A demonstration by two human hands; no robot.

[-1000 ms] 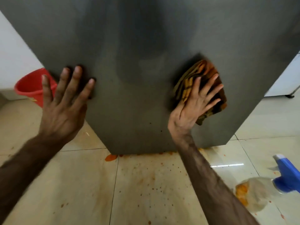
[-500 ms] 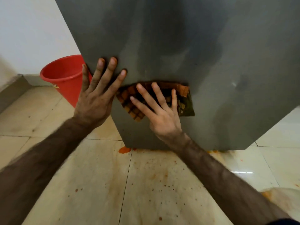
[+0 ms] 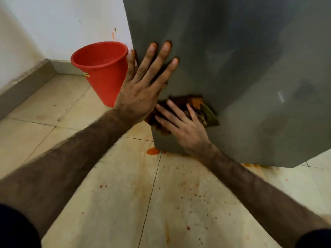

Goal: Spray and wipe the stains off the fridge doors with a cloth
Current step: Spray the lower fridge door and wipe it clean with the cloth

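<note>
The grey fridge door [image 3: 232, 59] fills the upper right of the head view. My left hand [image 3: 143, 86] lies flat on the door near its left edge, fingers spread, holding nothing. Just below it my right hand [image 3: 186, 126] presses an orange-and-brown checked cloth [image 3: 204, 110] against the door's lower left corner. My left hand's heel overlaps the cloth's left end. The spray bottle is out of view.
A red bucket [image 3: 102, 68] stands on the floor left of the fridge, by the white wall [image 3: 62, 24]. The beige floor tiles [image 3: 125, 194] carry orange splatter, with a bigger orange blob [image 3: 153, 151] under the door's corner.
My right hand has slid the cloth leftward and down across the door, from right of centre to the lower left corner. My view has swung left; the spray bottle has left the frame.
</note>
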